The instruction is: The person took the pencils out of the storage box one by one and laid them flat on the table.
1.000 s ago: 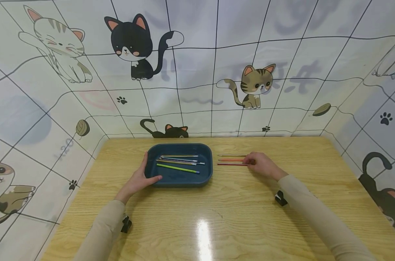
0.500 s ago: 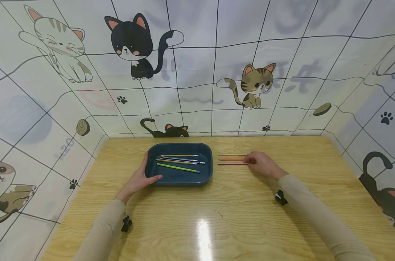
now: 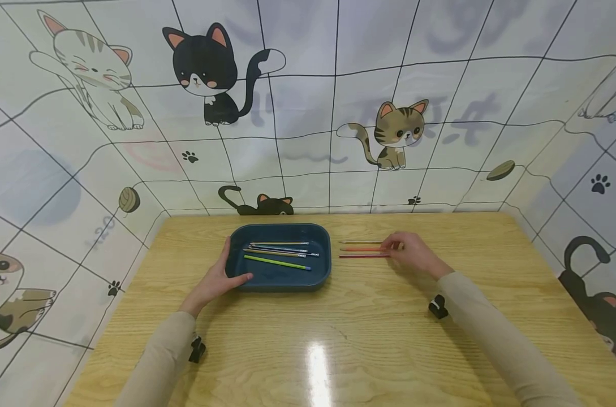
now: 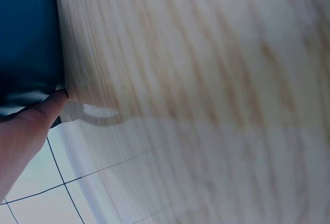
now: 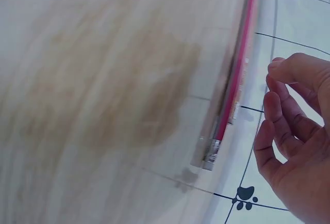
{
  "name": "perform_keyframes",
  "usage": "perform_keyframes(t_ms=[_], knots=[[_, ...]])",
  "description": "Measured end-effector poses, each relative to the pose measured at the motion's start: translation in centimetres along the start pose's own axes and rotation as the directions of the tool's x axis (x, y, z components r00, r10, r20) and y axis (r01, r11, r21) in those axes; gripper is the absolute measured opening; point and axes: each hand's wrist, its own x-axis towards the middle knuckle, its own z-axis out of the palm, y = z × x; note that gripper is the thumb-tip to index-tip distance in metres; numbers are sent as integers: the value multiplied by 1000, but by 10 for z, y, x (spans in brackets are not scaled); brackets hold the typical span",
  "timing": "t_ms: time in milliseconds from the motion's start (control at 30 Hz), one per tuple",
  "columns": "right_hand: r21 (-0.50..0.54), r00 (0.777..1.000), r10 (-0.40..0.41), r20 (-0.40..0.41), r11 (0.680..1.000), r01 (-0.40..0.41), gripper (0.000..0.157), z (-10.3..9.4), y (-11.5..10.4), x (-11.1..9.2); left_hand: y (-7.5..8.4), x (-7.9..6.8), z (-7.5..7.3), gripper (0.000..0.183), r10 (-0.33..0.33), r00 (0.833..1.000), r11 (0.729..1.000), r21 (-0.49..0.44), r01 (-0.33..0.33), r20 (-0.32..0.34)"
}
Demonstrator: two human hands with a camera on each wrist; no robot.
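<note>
My left hand lies spread against the left end of a dark blue tray, thumb at the front rim. In the left wrist view a straight digit touches the tray's outer wall. Several pencils lie in the tray, among them a green pencil. Right of the tray, a dark red pencil, an orange pencil and a yellowish pencil lie roughly parallel. Above their right ends hovers my right hand, fingers loosely bent. The right wrist view shows nothing held and the red pencil apart from it.
The light wooden table ends at the back against a hanging cloth printed with cats and grid lines. More of that cloth closes off both sides. A bright light reflection shows near the table's front.
My right hand has let go of the pencils' end and risen slightly, fingers loosening. The three pencils lie almost as before. My left hand and the tray have stayed put.
</note>
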Motion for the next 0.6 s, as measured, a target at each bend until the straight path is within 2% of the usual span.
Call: perform_keyframes(t_ms=[167, 300, 367, 433, 533, 600], knots=[[35, 999, 15, -40, 999, -14, 12, -5, -2, 0, -23, 8, 3, 114, 1, 1000, 1000, 18, -1, -13], [68, 998, 26, -63, 997, -21, 12, -6, -6, 0, -30, 11, 4, 115, 7, 1000, 1000, 7, -7, -13], [86, 997, 21, -69, 996, -15, 12, -6, -9, 1, -30, 10, 4, 114, 13, 1000, 1000, 0, -13, -13], [105, 997, 23, -74, 994, -15, 12, -6, -11, 1, -17, 5, 2, 114, 10, 1000, 1000, -7, -10, -5], [137, 997, 20, -77, 991, -9, 13, -4, -16, 3, -16, 5, 2, 113, 19, 1000, 1000, 1, -19, -3], [153, 997, 20, -81, 988, -7, 13, -3, -19, 3, -6, 1, 1, 112, 11, 1000, 1000, -11, -11, 3]])
